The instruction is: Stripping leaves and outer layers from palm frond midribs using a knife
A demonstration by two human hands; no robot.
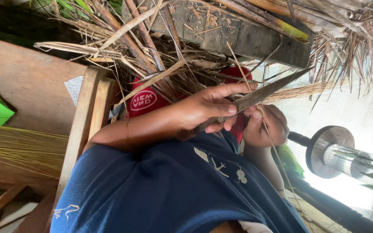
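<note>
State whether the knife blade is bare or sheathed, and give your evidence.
Bare. The long grey knife blade shows uncovered from the gripping hand to its tip, lying against a thin leaf strip that the other hand pinches.

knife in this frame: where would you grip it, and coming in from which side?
Grip the knife at its handle end, where one hand already wraps it, coming from the lap side. The bare blade tapers to a point toward the dry leaves. The other hand pinches a thin leaf rib there.

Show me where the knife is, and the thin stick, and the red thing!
knife [262, 92], head view, middle of the blade.
thin stick [239, 65], head view, its upper stretch above the hands.
red thing [145, 100], head view, the part left of the arm.
</note>
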